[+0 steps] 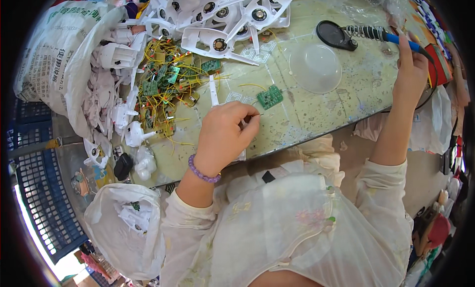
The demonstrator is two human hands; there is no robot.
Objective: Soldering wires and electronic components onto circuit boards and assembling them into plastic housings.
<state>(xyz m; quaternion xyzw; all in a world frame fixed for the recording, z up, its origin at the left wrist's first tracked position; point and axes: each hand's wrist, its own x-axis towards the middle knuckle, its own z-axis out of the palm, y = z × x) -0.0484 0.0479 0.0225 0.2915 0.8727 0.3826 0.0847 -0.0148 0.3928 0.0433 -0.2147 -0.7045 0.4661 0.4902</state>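
My right hand (411, 64) grips the blue handle of a soldering iron (392, 38), whose front end is inside the coiled spring of a stand (334, 34) with a dark oval base. My left hand (225, 133), wearing a purple bead bracelet, is closed in a pinch over the table's near edge. A thin dark tip shows at its fingertips, too small to name. Beneath this hand lies a white plastic part (213, 91), mostly covered, with an arm sticking out beyond the knuckles. Just right of the fingers, a green circuit board (269, 97) with yellow wires lies flat.
Left of my left hand is a heap of wired circuit boards (166, 84). White plastic shells with round black speakers (260, 14) pile up at the back. A translucent bowl (315, 68) sits near the stand. Bags (59, 54) and a lined bin (123, 227) stand at the left.
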